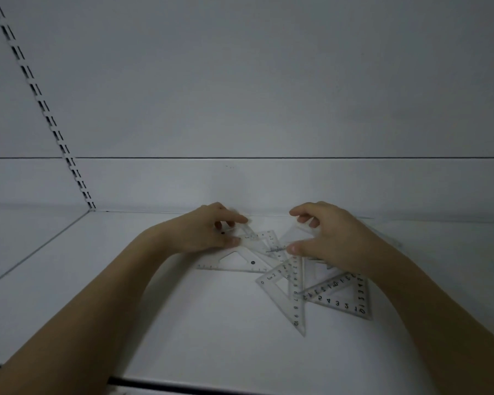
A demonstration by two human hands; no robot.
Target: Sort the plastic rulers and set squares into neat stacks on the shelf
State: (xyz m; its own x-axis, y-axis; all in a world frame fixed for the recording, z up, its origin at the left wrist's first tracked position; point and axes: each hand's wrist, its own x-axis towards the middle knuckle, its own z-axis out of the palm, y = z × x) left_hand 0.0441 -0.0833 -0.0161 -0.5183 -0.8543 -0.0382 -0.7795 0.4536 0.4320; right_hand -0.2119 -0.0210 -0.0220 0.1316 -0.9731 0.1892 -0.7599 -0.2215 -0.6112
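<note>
A grey back panel [268, 81] fills the view from nine o'clock round to three. A slotted upright [40, 98] with paired dark slots slants across it from eleven o'clock down toward nine. A thin dark seam [297, 157] runs level across the panel, just above centre, and crosses the upright.

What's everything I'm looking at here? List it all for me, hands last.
set squares: several, exact count unclear, clear plastic with black numbers, overlapping in a loose pile on the shelf
shelf: one, white, flat surface under the pile
back panel: one, white, upright behind the shelf
slotted upright: one, white with dark slots, left of the back panel
left hand: one, pinching a clear piece at the pile's far left
right hand: one, fingers curled round a clear piece at the pile's far right
</note>
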